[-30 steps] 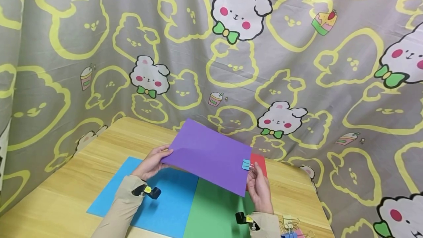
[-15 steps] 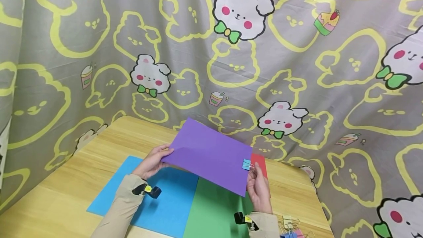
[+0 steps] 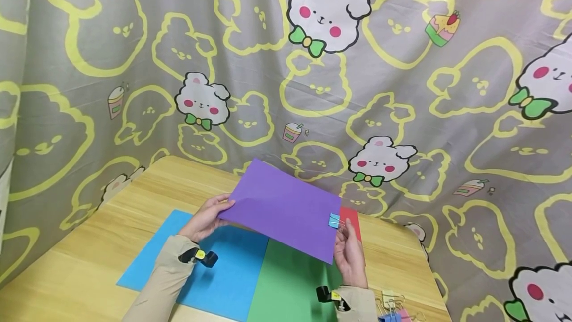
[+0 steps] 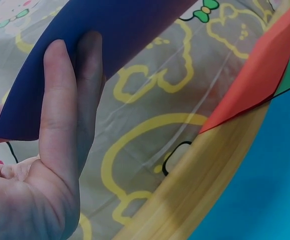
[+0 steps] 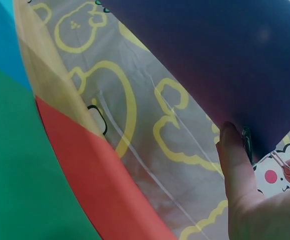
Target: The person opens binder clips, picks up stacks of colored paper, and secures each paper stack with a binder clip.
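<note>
A purple sheet [image 3: 286,207] is held up at a tilt above the table. My left hand [image 3: 207,217] pinches its left corner, thumb on top and fingers underneath; the left wrist view shows two fingers [image 4: 60,105] spread against the sheet's shaded underside. A light-blue binder clip [image 3: 333,220] is clamped on the right edge of the sheet. My right hand [image 3: 350,255] pinches this clip at its wire handles. From the right wrist view, the thumb is at a wire handle [image 5: 282,162] and a finger lies against the underside beside the clip.
Flat on the wooden table [image 3: 89,247] lie a blue sheet [image 3: 223,272], a green sheet [image 3: 290,282] and a partly covered red sheet [image 3: 350,217]. Several loose binder clips [image 3: 392,307] are heaped at the lower right. A patterned curtain [image 3: 259,78] hangs behind the table.
</note>
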`<state>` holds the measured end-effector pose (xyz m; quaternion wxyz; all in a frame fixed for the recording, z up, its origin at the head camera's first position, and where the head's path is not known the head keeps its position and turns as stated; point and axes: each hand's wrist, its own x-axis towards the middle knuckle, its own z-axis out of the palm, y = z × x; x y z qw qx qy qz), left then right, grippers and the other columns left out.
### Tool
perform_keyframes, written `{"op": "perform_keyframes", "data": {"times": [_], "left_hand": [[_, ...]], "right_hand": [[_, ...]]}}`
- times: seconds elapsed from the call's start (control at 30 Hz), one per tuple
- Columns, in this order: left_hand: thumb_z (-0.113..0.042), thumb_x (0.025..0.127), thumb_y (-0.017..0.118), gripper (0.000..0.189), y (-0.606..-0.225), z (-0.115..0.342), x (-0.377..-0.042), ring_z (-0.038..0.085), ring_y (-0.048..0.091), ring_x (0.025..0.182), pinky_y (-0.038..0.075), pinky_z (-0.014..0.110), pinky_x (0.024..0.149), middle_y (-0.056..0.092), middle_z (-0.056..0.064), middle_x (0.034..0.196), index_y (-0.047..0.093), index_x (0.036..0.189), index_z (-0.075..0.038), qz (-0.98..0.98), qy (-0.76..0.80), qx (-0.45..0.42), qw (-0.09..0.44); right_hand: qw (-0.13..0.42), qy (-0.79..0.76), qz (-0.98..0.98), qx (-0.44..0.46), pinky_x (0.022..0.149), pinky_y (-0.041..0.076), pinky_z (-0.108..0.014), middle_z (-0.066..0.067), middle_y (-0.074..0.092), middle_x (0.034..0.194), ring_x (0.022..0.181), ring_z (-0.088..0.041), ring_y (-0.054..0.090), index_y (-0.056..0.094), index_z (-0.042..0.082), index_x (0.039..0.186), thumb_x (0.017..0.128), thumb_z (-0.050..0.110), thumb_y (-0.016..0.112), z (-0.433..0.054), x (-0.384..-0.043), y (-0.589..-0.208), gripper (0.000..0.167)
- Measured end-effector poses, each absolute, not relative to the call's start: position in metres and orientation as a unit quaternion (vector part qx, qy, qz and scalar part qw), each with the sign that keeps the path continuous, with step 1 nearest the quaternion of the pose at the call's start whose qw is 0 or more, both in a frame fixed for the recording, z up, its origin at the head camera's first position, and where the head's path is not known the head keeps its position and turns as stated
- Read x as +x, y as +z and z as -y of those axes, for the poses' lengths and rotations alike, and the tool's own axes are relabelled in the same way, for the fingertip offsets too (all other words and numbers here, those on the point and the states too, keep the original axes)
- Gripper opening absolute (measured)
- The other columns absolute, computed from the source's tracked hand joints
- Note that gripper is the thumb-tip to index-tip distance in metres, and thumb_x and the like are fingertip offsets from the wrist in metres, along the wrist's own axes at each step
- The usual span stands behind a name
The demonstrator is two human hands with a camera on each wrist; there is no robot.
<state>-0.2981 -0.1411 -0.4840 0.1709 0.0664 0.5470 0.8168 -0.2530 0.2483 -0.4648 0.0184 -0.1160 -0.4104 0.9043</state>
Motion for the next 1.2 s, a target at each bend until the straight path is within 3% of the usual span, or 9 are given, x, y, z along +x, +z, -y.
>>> {"op": "perform_keyframes", "data": {"times": [0.33, 0.57, 0.8, 1.03, 1.2], "left_hand": [[-0.017, 0.111, 0.049, 0.042, -0.4847, 0.1415, -0.2978, 0.010, 0.076, 0.092, 0.063, 0.026, 0.082, 0.075, -0.002, 0.104, 0.042, 0.149, 0.000, -0.548, 0.816, 0.067, 0.170], [-0.018, 0.111, 0.050, 0.041, -0.4837, 0.1412, -0.2981, 0.011, 0.077, 0.091, 0.064, 0.027, 0.081, 0.074, -0.001, 0.103, 0.044, 0.147, -0.001, -0.547, 0.817, 0.065, 0.171], [-0.016, 0.111, 0.049, 0.038, -0.4825, 0.1396, -0.2968, 0.011, 0.077, 0.090, 0.064, 0.026, 0.080, 0.075, -0.001, 0.102, 0.045, 0.145, -0.001, -0.544, 0.819, 0.065, 0.171], [-0.018, 0.111, 0.049, 0.044, -0.4828, 0.1390, -0.2958, 0.010, 0.076, 0.091, 0.063, 0.026, 0.081, 0.074, -0.001, 0.103, 0.040, 0.150, 0.002, -0.551, 0.814, 0.073, 0.170], [-0.018, 0.111, 0.049, 0.042, -0.4826, 0.1385, -0.2962, 0.011, 0.076, 0.091, 0.064, 0.026, 0.080, 0.073, -0.001, 0.104, 0.042, 0.149, 0.000, -0.547, 0.817, 0.070, 0.170]], "right_hand": [[-0.003, 0.905, 0.412, -0.106, 0.061, 0.052, -0.017, 0.005, 0.060, 0.068, 0.060, -0.004, 0.061, 0.059, 0.011, 0.083, 0.112, 0.033, 0.045, -0.2491, -0.2505, -0.4625, 0.038], [-0.042, 0.896, 0.436, -0.076, 0.061, 0.054, -0.019, 0.006, 0.068, 0.071, 0.066, -0.005, 0.068, 0.063, 0.015, 0.094, 0.112, 0.042, 0.039, -0.2523, -0.2509, -0.4620, 0.041], [-0.021, 0.900, 0.429, -0.077, 0.057, 0.048, -0.014, 0.011, 0.063, 0.071, 0.060, 0.000, 0.057, 0.061, 0.019, 0.100, 0.111, 0.039, 0.047, -0.2506, -0.2516, -0.4607, 0.027], [-0.086, 0.885, 0.454, -0.055, 0.078, 0.057, -0.023, 0.010, 0.074, 0.090, 0.083, -0.004, 0.071, 0.068, 0.023, 0.104, 0.111, 0.032, 0.048, -0.2468, -0.2458, -0.4600, 0.024], [-0.092, 0.878, 0.468, -0.035, 0.082, 0.060, -0.026, 0.009, 0.079, 0.096, 0.090, -0.006, 0.075, 0.067, 0.025, 0.104, 0.112, 0.022, 0.046, -0.2444, -0.2447, -0.4608, 0.023]]}}
